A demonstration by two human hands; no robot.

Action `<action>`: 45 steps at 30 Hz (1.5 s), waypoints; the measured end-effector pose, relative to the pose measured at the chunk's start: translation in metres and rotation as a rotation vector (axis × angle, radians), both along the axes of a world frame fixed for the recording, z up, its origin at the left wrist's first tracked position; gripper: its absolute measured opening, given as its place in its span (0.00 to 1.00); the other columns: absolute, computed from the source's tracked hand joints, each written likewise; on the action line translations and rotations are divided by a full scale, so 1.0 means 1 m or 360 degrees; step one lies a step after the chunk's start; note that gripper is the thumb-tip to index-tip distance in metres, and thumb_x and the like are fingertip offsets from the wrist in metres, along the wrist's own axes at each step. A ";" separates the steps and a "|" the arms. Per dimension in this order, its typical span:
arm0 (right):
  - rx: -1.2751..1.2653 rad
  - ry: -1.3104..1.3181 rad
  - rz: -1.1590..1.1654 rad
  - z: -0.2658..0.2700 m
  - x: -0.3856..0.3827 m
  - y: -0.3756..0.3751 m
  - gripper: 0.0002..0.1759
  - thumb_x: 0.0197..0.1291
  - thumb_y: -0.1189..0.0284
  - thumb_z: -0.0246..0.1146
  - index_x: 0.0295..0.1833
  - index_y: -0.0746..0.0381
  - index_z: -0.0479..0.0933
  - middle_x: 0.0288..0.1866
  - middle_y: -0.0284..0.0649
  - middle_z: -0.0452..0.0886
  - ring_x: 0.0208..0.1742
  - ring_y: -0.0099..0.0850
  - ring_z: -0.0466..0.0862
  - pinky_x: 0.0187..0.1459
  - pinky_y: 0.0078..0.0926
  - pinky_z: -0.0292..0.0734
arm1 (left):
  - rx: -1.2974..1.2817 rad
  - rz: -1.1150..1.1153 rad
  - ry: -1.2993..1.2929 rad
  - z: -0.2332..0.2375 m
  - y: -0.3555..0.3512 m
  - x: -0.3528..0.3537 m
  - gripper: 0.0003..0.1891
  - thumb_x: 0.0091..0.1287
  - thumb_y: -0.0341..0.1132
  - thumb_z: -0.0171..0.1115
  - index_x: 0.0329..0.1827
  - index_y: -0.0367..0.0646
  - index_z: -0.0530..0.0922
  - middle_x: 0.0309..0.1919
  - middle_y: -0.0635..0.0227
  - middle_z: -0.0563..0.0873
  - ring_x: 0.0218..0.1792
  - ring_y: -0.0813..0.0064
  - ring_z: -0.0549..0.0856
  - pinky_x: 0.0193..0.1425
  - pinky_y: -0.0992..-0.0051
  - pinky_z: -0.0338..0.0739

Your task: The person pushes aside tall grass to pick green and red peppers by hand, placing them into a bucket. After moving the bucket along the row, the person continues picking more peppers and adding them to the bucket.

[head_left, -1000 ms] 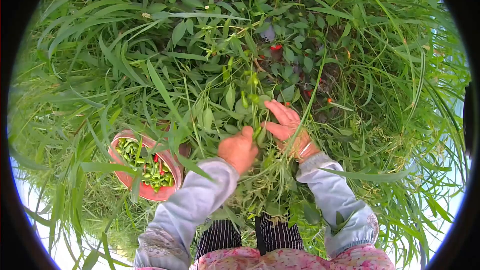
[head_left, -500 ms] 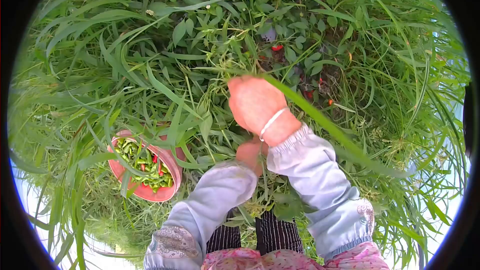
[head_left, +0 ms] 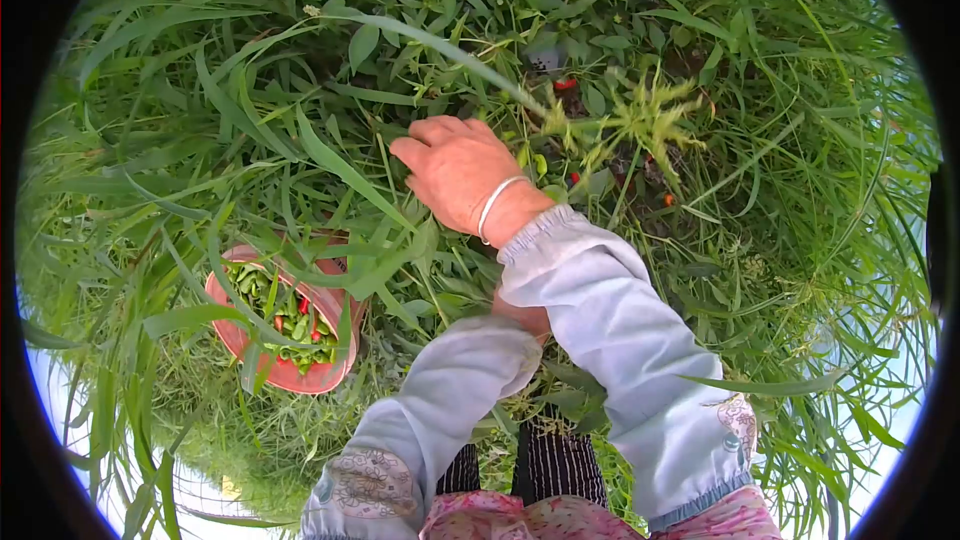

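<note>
My right hand [head_left: 455, 172], with a white bangle [head_left: 497, 208] at the wrist, reaches left over the pepper plants and grass. Its fingers are bent and slightly apart among the stems, and I see nothing held in them. Below it, my left hand [head_left: 525, 316] is mostly covered by the right forearm and its own sleeve, so its fingers are hidden. Red chili peppers [head_left: 565, 84] show among the leaves ahead. A small yellow-green pepper [head_left: 540, 163] hangs just right of my right hand. One grass seed head [head_left: 650, 122] arches in front of the plants.
At left, a tilted pink bucket [head_left: 326, 380] holds many green and several red chili peppers [head_left: 300, 325], with grass blades [head_left: 190, 318] crossing its mouth. Tall grass [head_left: 840, 210] surrounds the plants. My striped trouser legs [head_left: 565, 460] are at the bottom.
My right hand has moved left and slightly up, its fingers now more visible. A blurred grass blade beside it has swung away, and a seed head now shows at right. My left hand is more covered.
</note>
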State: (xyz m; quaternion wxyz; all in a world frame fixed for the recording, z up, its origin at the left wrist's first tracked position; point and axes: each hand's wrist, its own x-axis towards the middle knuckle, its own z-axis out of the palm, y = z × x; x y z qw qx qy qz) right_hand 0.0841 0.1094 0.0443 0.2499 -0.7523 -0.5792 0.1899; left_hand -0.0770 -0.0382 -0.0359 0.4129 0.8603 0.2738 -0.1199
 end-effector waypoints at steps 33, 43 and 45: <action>-0.0166 0.0248 -0.0372 -0.040 -0.011 -0.133 0.09 0.45 0.74 0.64 0.36 0.55 0.81 0.45 0.27 0.79 0.55 0.26 0.74 0.52 0.31 0.65 | 0.0018 0.0707 -0.0185 0.042 0.147 0.065 0.11 0.52 0.33 0.68 0.38 0.44 0.80 0.34 0.64 0.83 0.32 0.68 0.83 0.39 0.72 0.77; -0.0094 0.0254 -0.0480 -0.044 -0.017 -0.136 0.10 0.44 0.73 0.64 0.36 0.57 0.80 0.46 0.30 0.78 0.56 0.28 0.75 0.52 0.31 0.65 | -0.0886 0.0480 -0.0232 0.102 0.167 0.099 0.09 0.55 0.31 0.67 0.32 0.38 0.76 0.20 0.76 0.76 0.24 0.88 0.70 0.27 0.81 0.69; -0.0064 0.0219 -0.0414 -0.044 -0.017 -0.137 0.10 0.44 0.73 0.64 0.37 0.56 0.80 0.46 0.29 0.78 0.56 0.28 0.75 0.52 0.31 0.65 | -0.0863 0.0609 -0.0113 0.075 0.185 0.109 0.09 0.57 0.34 0.65 0.29 0.38 0.77 0.18 0.77 0.75 0.22 0.87 0.69 0.26 0.80 0.67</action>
